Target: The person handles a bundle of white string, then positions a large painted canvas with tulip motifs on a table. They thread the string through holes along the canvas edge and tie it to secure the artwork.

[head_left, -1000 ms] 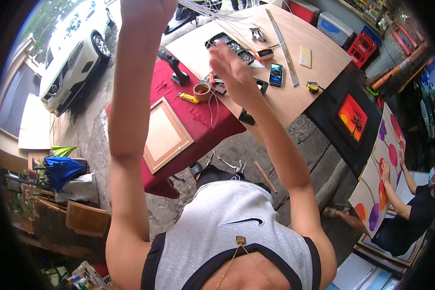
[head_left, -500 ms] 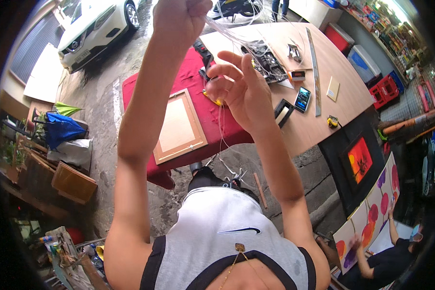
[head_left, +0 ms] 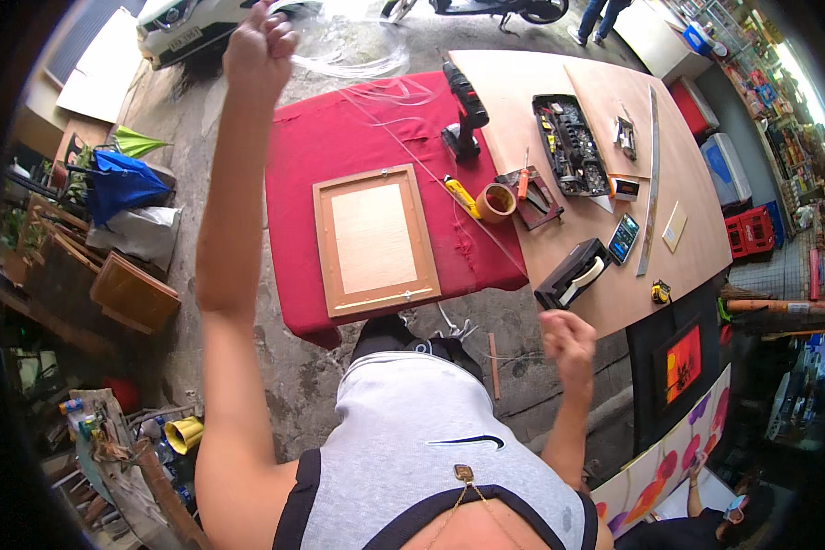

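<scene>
Raised at the upper left, my left hand [head_left: 260,50] is closed on a coil of clear plastic line [head_left: 362,62], whose loops hang over the far edge of a red cloth [head_left: 295,197]. One strand runs slantwise from the loops across the cloth towards my right hand [head_left: 570,344]. That hand is closed, low by the table's near edge, with the strand's end hidden in the fingers. Between my hands a wooden picture frame [head_left: 422,234] lies back side up, its pale backing [head_left: 373,240] showing and small metal fittings on its top and bottom bars.
Right of the frame lie a yellow cutter [head_left: 462,197], a tape roll [head_left: 496,203], a cordless drill [head_left: 466,105], a tape dispenser [head_left: 573,275], a phone [head_left: 623,239] and a toolbox [head_left: 568,147]. A metal ruler [head_left: 652,174] lies farther right. Another person [head_left: 706,513] handles a flower painting, lower right.
My hands have moved far apart: the left went left with the coil, the right came down and right and closed. The strand now stretches across the cloth; frame and tools show fully.
</scene>
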Demonstrator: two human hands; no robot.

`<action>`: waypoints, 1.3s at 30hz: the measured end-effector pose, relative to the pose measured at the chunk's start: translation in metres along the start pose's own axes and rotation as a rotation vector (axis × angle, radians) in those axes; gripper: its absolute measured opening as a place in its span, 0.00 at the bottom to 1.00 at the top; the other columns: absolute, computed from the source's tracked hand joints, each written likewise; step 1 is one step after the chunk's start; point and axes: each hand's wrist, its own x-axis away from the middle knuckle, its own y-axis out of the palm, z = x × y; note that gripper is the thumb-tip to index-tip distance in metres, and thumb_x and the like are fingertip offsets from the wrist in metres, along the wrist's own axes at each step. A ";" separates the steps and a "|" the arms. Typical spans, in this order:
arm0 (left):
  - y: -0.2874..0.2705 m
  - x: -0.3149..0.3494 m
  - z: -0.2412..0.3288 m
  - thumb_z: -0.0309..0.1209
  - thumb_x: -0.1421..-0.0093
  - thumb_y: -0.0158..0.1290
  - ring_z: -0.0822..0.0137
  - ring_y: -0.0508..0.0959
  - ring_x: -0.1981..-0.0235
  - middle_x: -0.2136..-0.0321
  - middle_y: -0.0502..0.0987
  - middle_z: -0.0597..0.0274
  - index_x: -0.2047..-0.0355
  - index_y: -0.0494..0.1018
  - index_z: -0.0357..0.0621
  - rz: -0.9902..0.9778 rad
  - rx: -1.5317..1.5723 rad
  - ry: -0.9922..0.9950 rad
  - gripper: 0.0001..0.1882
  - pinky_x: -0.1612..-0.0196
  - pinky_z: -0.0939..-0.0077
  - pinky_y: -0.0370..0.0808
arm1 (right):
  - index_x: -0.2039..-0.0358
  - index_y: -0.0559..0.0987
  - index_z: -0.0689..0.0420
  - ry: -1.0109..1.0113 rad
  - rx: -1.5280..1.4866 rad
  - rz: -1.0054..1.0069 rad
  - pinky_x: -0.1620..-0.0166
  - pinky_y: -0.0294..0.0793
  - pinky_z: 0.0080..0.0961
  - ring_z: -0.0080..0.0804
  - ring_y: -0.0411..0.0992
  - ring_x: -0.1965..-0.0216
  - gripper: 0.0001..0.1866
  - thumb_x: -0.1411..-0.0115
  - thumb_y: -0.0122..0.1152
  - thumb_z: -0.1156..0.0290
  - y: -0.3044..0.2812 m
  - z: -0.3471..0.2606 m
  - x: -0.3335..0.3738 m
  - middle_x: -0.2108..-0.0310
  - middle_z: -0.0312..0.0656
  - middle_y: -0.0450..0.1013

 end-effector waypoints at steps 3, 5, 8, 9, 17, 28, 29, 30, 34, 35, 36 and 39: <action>-0.078 -0.025 0.019 0.31 0.34 0.40 0.78 0.50 0.86 0.83 0.51 0.71 0.58 0.60 0.40 0.222 -0.105 0.004 0.08 0.86 0.83 0.48 | 0.68 0.76 0.63 0.009 -0.213 0.187 0.84 0.45 0.14 0.11 0.49 0.87 0.09 0.39 0.53 0.69 -0.052 -0.001 0.018 0.86 0.23 0.52; -0.127 -0.042 0.027 0.33 0.33 0.39 0.78 0.50 0.86 0.83 0.52 0.70 0.58 0.59 0.40 0.285 -0.110 -0.040 0.09 0.86 0.83 0.48 | 0.70 0.72 0.60 -0.091 -0.406 0.232 0.84 0.42 0.16 0.13 0.45 0.88 0.09 0.37 0.51 0.67 -0.086 0.000 0.029 0.87 0.24 0.49; -0.168 -0.067 0.002 0.35 0.33 0.38 0.78 0.50 0.86 0.82 0.54 0.69 0.59 0.58 0.40 0.392 -0.095 -0.111 0.10 0.87 0.83 0.48 | 0.69 0.68 0.59 -0.463 -0.805 0.141 0.80 0.45 0.19 0.17 0.45 0.87 0.09 0.35 0.44 0.69 -0.113 0.000 0.056 0.87 0.28 0.48; -0.186 -0.072 -0.005 0.35 0.33 0.38 0.78 0.51 0.86 0.82 0.55 0.68 0.60 0.58 0.41 0.407 -0.055 -0.147 0.10 0.87 0.84 0.48 | 0.68 0.69 0.61 -0.601 -0.794 0.064 0.79 0.47 0.19 0.18 0.46 0.86 0.09 0.34 0.42 0.70 -0.109 -0.008 0.060 0.87 0.29 0.48; -0.317 -0.095 -0.057 0.34 0.33 0.38 0.78 0.51 0.88 0.82 0.57 0.67 0.63 0.61 0.39 0.510 0.132 -0.313 0.10 0.88 0.85 0.47 | 0.64 0.72 0.61 -1.006 -0.995 0.466 0.72 0.64 0.22 0.28 0.65 0.75 0.10 0.35 0.42 0.69 -0.102 -0.069 0.114 0.72 0.37 0.71; -0.433 0.002 -0.148 0.49 0.43 0.50 0.59 0.60 0.48 0.50 0.61 0.47 0.45 0.64 0.56 0.893 -1.083 -0.466 0.27 0.49 0.61 0.60 | 0.69 0.68 0.61 -0.498 -0.443 0.432 0.74 0.62 0.18 0.18 0.45 0.87 0.10 0.34 0.43 0.69 -0.001 -0.134 0.067 0.85 0.31 0.48; -0.418 0.017 -0.145 0.53 0.48 0.55 0.53 0.51 0.37 0.43 0.55 0.41 0.43 0.63 0.61 0.995 -1.575 -0.622 0.33 0.40 0.54 0.52 | 0.69 0.68 0.61 -0.419 -0.434 0.377 0.75 0.61 0.16 0.17 0.45 0.87 0.10 0.34 0.44 0.68 0.013 -0.135 0.056 0.86 0.31 0.48; -0.407 0.034 -0.144 0.57 0.56 0.60 0.49 0.44 0.35 0.40 0.50 0.35 0.44 0.63 0.68 0.985 -1.555 -0.415 0.38 0.38 0.52 0.49 | 0.72 0.70 0.60 -0.383 -0.315 0.289 0.80 0.57 0.16 0.17 0.48 0.88 0.11 0.37 0.50 0.66 0.029 -0.134 0.044 0.86 0.33 0.54; -0.322 0.073 -0.137 0.51 0.55 0.62 0.51 0.49 0.36 0.40 0.52 0.39 0.43 0.61 0.50 0.606 -1.576 -0.217 0.42 0.38 0.60 0.53 | 0.76 0.76 0.63 -0.231 -0.040 0.007 0.83 0.58 0.17 0.22 0.60 0.89 0.10 0.45 0.57 0.68 0.084 -0.126 0.004 0.83 0.39 0.69; -0.299 0.083 -0.138 0.49 0.55 0.63 0.52 0.51 0.37 0.40 0.53 0.41 0.42 0.60 0.43 0.394 -1.403 -0.120 0.43 0.38 0.62 0.53 | 0.76 0.78 0.64 -0.186 -0.008 -0.098 0.83 0.60 0.17 0.24 0.64 0.89 0.10 0.48 0.59 0.69 0.101 -0.132 -0.010 0.82 0.41 0.73; -0.226 0.097 -0.132 0.42 0.56 0.66 0.55 0.57 0.39 0.42 0.58 0.46 0.43 0.57 0.33 0.331 -0.945 -0.154 0.45 0.38 0.63 0.54 | 0.76 0.79 0.66 -0.180 0.021 -0.234 0.82 0.63 0.18 0.25 0.66 0.88 0.09 0.51 0.59 0.71 0.113 -0.131 -0.024 0.82 0.43 0.74; -0.096 0.162 -0.123 0.43 0.62 0.70 0.55 0.55 0.37 0.40 0.57 0.50 0.37 0.48 0.43 -0.448 -0.562 0.059 0.57 0.36 0.59 0.47 | 0.79 0.79 0.69 -0.171 0.087 -0.514 0.79 0.67 0.18 0.30 0.71 0.86 0.09 0.59 0.58 0.75 0.154 -0.141 -0.055 0.83 0.48 0.75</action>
